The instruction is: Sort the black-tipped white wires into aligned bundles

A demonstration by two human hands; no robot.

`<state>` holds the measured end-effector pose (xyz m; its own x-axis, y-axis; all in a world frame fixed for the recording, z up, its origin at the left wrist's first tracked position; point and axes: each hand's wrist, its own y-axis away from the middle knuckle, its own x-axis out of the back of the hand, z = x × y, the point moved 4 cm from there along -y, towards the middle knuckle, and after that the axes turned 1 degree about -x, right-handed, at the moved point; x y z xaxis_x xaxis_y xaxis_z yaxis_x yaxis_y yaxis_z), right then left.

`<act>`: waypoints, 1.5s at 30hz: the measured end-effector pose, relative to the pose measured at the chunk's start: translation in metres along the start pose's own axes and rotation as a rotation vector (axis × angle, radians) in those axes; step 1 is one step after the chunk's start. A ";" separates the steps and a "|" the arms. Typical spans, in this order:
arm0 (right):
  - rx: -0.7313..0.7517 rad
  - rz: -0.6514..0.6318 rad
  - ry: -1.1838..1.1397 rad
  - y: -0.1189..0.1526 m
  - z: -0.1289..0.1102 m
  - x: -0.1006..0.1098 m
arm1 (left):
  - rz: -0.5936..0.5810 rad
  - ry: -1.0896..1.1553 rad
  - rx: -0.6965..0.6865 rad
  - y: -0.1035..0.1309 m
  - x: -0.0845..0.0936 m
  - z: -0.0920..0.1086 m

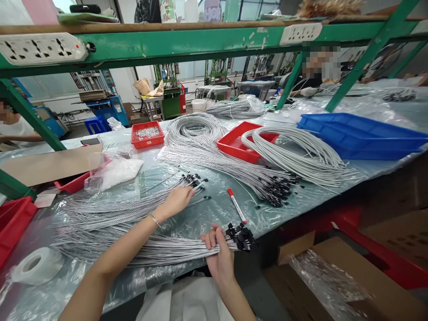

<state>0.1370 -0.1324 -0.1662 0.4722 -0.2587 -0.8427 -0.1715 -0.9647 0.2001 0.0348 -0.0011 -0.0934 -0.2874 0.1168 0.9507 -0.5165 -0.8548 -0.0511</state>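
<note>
My right hand (219,254) is wrapped round a thick bundle of thin grey cables (160,252), just behind their black connectors (242,236), near the table's front edge. Farther back, my left hand (177,203) has its fingers closed at the connector end of a second spread of grey cables (123,205). Black connectors (192,179) of that group poke out beyond the fingers. Exactly how many cables the left hand grips is hidden. A red-and-white marker (236,206) lies to the right of both hands.
Behind lie a large cable bunch (214,154), a coil (301,154), a red tray (239,145), a red bin of small parts (147,133) and a blue tray (361,138). A tape roll (38,265) is at left. A green shelf beam (187,41) crosses above; another person sits far right.
</note>
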 end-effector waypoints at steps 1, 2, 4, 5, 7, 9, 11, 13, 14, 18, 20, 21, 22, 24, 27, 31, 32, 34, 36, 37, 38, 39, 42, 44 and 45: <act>-0.005 0.016 0.010 -0.001 0.001 0.002 | -0.030 -0.046 -0.051 0.011 0.001 0.014; -0.010 0.034 0.017 -0.001 0.002 0.004 | -0.075 -0.096 -0.126 0.024 0.002 0.029; -0.018 0.073 0.033 -0.002 0.004 0.008 | -0.182 -0.159 -0.319 0.048 0.001 0.056; -0.018 0.089 0.043 -0.002 0.004 0.009 | -0.228 -0.154 -0.405 0.057 0.002 0.067; -0.008 0.083 0.054 -0.001 0.005 0.010 | -0.287 -0.092 -0.509 0.064 0.004 0.075; 0.010 0.063 0.026 0.001 0.004 0.009 | -0.265 -0.063 -0.436 0.053 0.005 0.064; 0.020 0.083 -0.005 0.002 0.003 0.010 | -0.151 -0.112 -0.243 0.034 0.000 0.041; 0.025 0.120 0.005 0.003 0.004 0.012 | -0.043 -0.189 -0.069 0.018 -0.012 0.018; 0.034 0.130 0.024 0.003 0.004 0.013 | -0.023 -0.207 -0.030 0.012 -0.019 0.009; 0.122 0.088 0.096 0.007 0.004 0.012 | -0.043 -0.163 -0.031 0.008 -0.028 -0.004; 0.153 0.053 0.105 0.009 0.003 0.009 | -0.044 -0.069 -0.072 0.018 -0.016 0.005; 0.154 0.044 0.105 0.009 0.003 0.008 | -0.048 -0.010 -0.106 0.025 -0.009 0.013; 0.146 0.051 0.105 0.008 0.003 0.007 | -0.067 0.043 -0.149 0.034 -0.002 0.023; 0.096 0.096 0.113 0.007 0.003 0.008 | -0.160 0.111 -0.257 0.052 0.008 0.044; 0.009 0.172 0.106 0.005 0.006 0.012 | -0.337 0.144 -0.402 0.069 0.010 0.064; 0.024 0.148 0.073 0.005 0.005 0.013 | -0.206 0.102 -0.286 0.038 -0.001 0.043; 0.043 0.140 0.067 0.005 0.004 0.013 | -0.116 0.043 -0.201 0.024 -0.004 0.031; 0.063 0.128 0.058 0.005 0.002 0.013 | -0.006 -0.092 -0.055 -0.001 -0.016 0.007; 0.053 0.083 0.051 0.004 0.002 0.011 | -0.019 -0.163 -0.001 -0.018 -0.030 -0.010; 0.051 0.050 0.047 0.004 0.002 0.010 | -0.039 -0.171 0.000 -0.023 -0.036 -0.015; 0.056 0.017 0.039 0.003 0.002 0.008 | -0.049 -0.169 -0.003 -0.025 -0.041 -0.019; 0.065 -0.012 0.030 0.003 0.002 0.007 | -0.049 -0.165 -0.007 -0.026 -0.044 -0.021; 0.095 -0.051 0.008 0.002 0.001 0.004 | -0.048 -0.164 -0.012 -0.025 -0.046 -0.024; 0.099 -0.048 0.000 0.003 0.001 0.003 | -0.061 -0.161 -0.024 -0.025 -0.044 -0.024; 0.097 -0.047 -0.002 0.003 0.001 0.003 | -0.068 -0.160 -0.032 -0.026 -0.043 -0.023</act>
<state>0.1372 -0.1363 -0.1685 0.4799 -0.2127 -0.8511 -0.2323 -0.9663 0.1105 0.0418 0.0275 -0.1399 -0.1204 0.0899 0.9886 -0.5568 -0.8306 0.0077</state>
